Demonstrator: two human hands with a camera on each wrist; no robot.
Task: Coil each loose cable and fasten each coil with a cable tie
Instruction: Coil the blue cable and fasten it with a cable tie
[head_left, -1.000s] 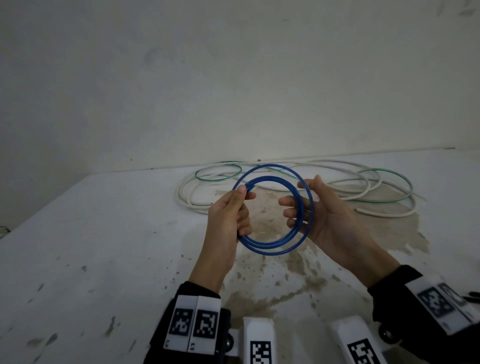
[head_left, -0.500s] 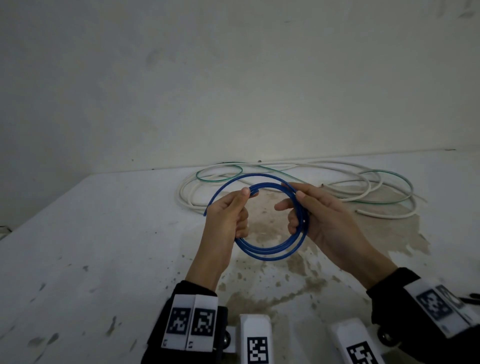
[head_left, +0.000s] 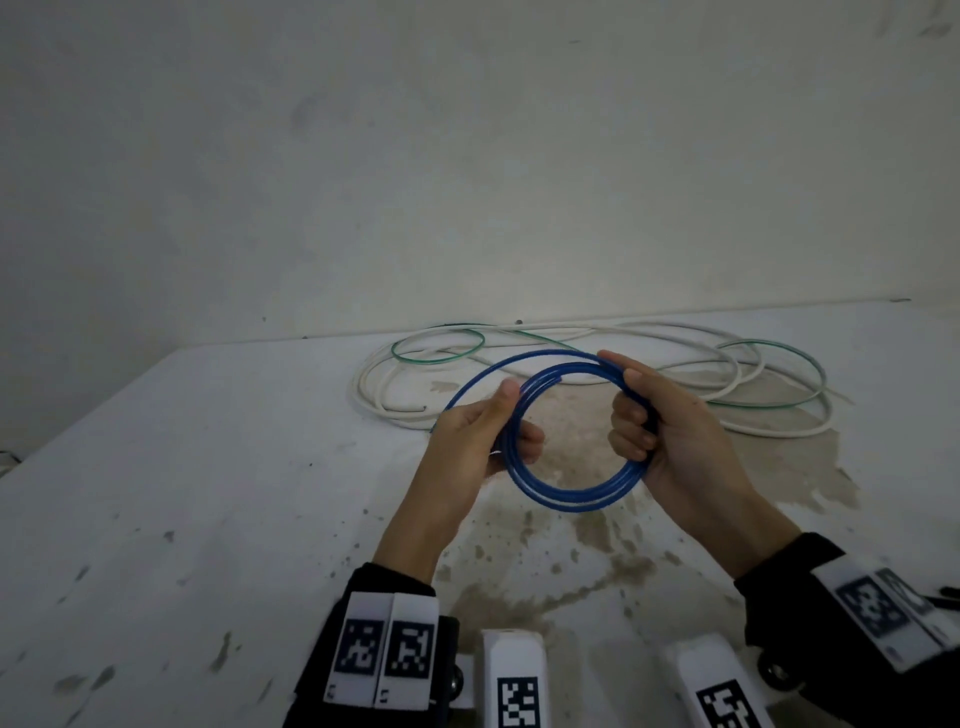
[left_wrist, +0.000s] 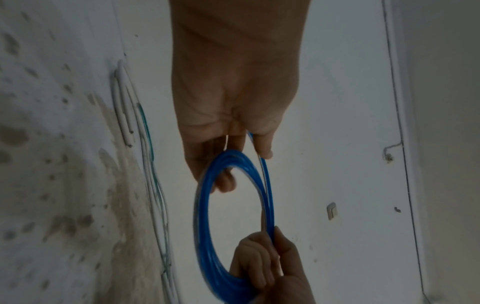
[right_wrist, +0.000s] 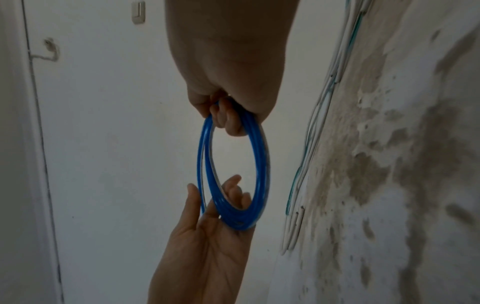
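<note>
Two hands, one blue coil (head_left: 574, 496).
Left hand (head_left: 480, 439) and right hand (head_left: 670, 431) both grip it; one white cable (head_left: 779, 431), one green cable (head_left: 439, 358) behind the coil.

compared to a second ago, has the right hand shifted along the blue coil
Yes. The right hand has closed round the blue cable coil, fingers now curled through the loop, and the coil's top sits lower against the white cable behind.

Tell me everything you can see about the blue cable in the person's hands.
The blue cable is thin, smooth and glossy, plastic-looking, wound into a round coil of several close loops. One outer turn arcs wider, loose from the bundle. It is held in the air above the stained table, standing roughly upright. The left hand pinches its left side, and the right hand has its fingers curled round the right side. No tie shows on it.
</note>
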